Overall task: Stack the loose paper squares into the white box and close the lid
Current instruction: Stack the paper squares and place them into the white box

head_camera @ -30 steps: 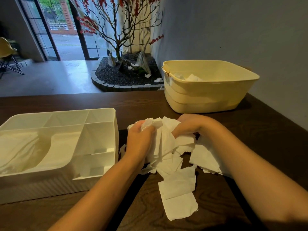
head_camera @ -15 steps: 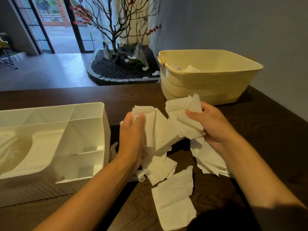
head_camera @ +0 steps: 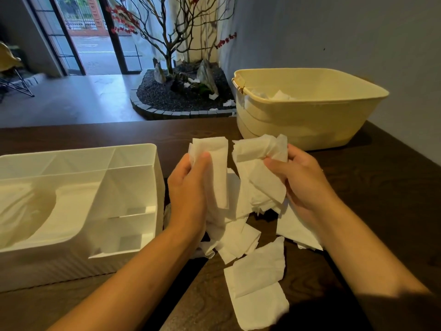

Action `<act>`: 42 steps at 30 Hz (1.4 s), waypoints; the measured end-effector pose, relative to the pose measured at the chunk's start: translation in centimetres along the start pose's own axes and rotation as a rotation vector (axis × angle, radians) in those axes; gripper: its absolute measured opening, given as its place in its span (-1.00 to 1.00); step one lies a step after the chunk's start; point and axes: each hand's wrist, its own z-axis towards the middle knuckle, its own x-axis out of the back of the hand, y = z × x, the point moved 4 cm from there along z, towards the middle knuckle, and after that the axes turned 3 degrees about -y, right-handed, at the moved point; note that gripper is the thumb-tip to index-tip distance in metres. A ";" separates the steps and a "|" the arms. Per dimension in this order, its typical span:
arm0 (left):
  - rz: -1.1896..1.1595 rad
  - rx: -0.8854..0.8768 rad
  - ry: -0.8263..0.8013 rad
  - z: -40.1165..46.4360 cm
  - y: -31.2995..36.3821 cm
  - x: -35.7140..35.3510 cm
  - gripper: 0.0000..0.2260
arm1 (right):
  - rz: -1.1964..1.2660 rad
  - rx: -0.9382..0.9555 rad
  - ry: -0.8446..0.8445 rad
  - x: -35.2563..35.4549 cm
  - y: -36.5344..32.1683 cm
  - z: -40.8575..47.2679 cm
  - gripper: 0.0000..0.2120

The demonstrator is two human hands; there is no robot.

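Cream tub (head_camera: 310, 120) on dark table (head_camera: 381, 187), bare-branched tree (head_camera: 171, 44), chair (head_camera: 9, 68)

I hold one bunch of paper squares (head_camera: 212, 168) in my left hand (head_camera: 188, 194), another in my right hand (head_camera: 303, 182), above more lying on the table (head_camera: 393, 187); the box (head_camera: 78, 201) stands left, a tub (head_camera: 307, 115) behind right.

Indoor lobby or lounge w/ dark wood table (head_camera: 381, 187), gravel bed (head_camera: 167, 96) w/ bare tree (head_camera: 170, 44) & rocks, glass doors (head_camera: 78, 34) to street, folding chair (head_camera: 12, 68)
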 end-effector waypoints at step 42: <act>-0.140 0.049 -0.201 -0.9 1.1 -1.0 -0.91 | -0.104 0.162 -0.061 -1.6 -0.9 -0.7 -0.52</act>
